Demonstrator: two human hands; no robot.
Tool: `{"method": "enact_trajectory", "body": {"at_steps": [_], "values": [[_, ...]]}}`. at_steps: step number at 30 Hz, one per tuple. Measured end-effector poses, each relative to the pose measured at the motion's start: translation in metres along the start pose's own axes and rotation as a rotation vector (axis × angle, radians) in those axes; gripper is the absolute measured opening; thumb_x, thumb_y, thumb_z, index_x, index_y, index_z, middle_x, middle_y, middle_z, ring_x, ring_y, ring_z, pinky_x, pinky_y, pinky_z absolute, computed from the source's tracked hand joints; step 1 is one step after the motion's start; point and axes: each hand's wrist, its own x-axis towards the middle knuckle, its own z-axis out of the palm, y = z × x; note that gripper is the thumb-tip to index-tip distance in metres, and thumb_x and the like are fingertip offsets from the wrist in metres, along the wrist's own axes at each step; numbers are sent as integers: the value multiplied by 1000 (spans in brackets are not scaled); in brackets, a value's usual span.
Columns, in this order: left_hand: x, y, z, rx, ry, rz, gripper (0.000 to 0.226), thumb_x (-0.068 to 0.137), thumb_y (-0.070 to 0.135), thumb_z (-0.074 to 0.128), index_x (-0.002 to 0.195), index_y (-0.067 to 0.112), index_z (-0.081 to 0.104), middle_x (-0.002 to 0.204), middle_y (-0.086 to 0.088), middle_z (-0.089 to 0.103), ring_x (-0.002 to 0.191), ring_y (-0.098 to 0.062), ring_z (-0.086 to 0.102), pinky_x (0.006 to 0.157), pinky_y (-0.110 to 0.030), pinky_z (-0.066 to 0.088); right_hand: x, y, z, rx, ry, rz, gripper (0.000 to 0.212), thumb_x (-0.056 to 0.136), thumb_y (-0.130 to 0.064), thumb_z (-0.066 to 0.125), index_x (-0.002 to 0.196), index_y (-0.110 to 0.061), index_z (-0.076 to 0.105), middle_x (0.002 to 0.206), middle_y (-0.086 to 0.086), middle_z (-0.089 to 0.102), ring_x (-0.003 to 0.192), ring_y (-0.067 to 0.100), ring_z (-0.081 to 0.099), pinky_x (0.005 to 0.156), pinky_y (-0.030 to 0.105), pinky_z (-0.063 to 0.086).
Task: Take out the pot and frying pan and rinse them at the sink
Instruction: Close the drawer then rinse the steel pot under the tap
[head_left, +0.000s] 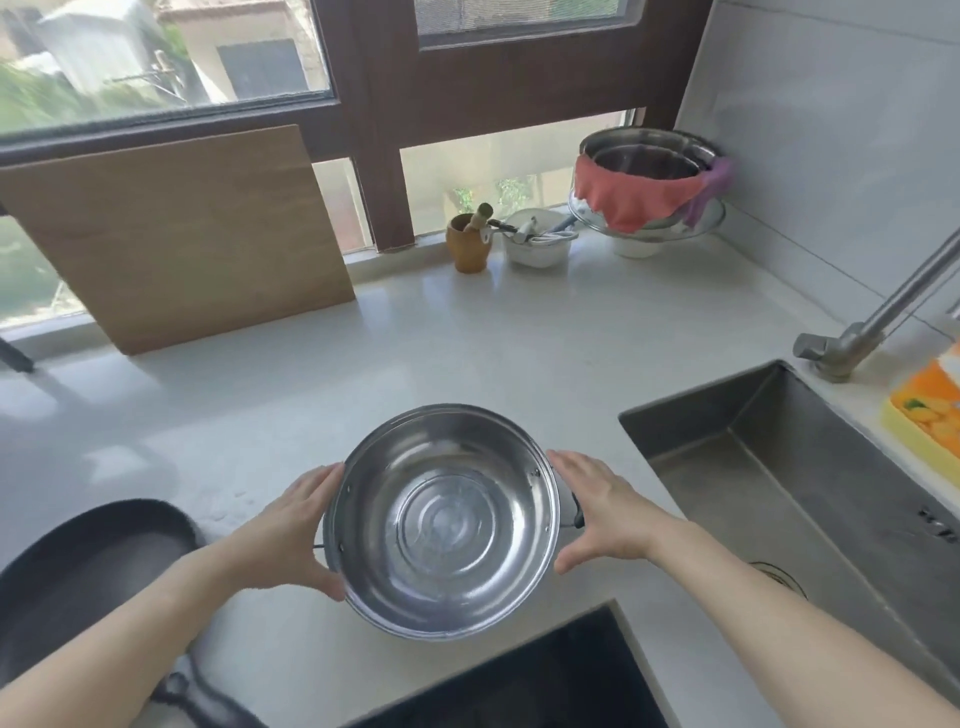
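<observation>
An empty stainless steel pot (441, 525) stands on the white counter in front of me, with a small black handle on each side. My left hand (291, 530) lies against its left side, fingers reaching to the rim and thumb low by the wall. My right hand (597, 509) is at its right side over the black handle, fingers straight and thumb spread. Neither hand visibly curls round a handle. A black frying pan (88, 561) lies on the counter at the lower left, partly under my left forearm. The steel sink (779, 467) is to the right.
A faucet (878, 312) slants over the sink's far corner, with an orange-yellow sponge (930, 421) beside it. A black cooktop (545, 680) is set into the counter near me. A wooden board (176, 234) leans on the window; a wooden cup (470, 244), white bowl (537, 249) and stacked steel bowls (639, 156) stand behind.
</observation>
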Motion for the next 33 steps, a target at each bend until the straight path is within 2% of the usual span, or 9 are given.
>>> {"method": "enact_trajectory", "body": {"at_steps": [3,5,10,12,15,18,25,29,33], "values": [[4,-18,7,18,1,-62,150,46,68,83,149,31,-21,152,26,-10,141,6,-11,113,-15,4,10,7,6,57,-8,-43,137,53,-62,82,155,-36,-5,160,-16,8,149,10,4,122,37,15],[6,-27,10,-8,-1,-115,156,44,75,80,151,22,-21,159,11,-9,146,-5,-10,117,-19,6,13,10,9,87,-2,-51,139,52,-64,82,155,-36,-6,160,-17,7,148,8,3,122,36,15],[19,-29,7,-35,-27,-65,159,37,81,78,152,27,-18,155,11,4,140,3,-1,113,-22,31,13,13,7,252,-26,-35,140,52,-52,90,153,-44,-6,150,-25,11,141,-2,17,115,20,23],[28,-28,3,-30,-25,-33,157,37,80,79,151,31,-16,151,15,8,139,1,3,111,-22,33,13,13,3,315,-22,-28,138,50,-47,93,149,-52,-4,142,-26,16,132,-8,26,111,17,26],[48,-21,-6,0,-52,22,147,38,77,82,142,44,-17,141,20,13,135,1,9,110,-19,28,7,17,-5,352,12,-5,132,49,-44,93,143,-62,2,135,-27,21,124,-19,24,108,18,29],[80,-2,-19,46,-74,86,145,37,75,83,141,48,-14,139,20,17,134,-1,14,109,-23,33,-9,29,-16,378,78,34,132,48,-44,94,143,-62,4,138,-24,22,127,-13,24,109,19,27],[176,110,-49,146,-84,305,149,36,73,84,150,38,-4,134,21,19,126,5,13,108,-19,25,-77,102,-57,420,292,228,138,50,-40,95,152,-46,3,141,-21,20,137,1,25,110,19,23],[232,197,-44,212,-97,431,152,38,69,86,153,29,-4,137,17,19,135,-3,15,111,-21,22,-132,155,-73,417,400,360,140,47,-44,93,154,-42,2,144,-23,18,137,1,23,115,25,24],[281,280,-21,291,-130,523,149,41,65,88,153,27,-3,145,8,24,141,-11,15,112,-24,21,-183,208,-75,421,468,487,144,45,-44,93,154,-40,-1,143,-25,14,136,-1,18,113,21,20]]}}
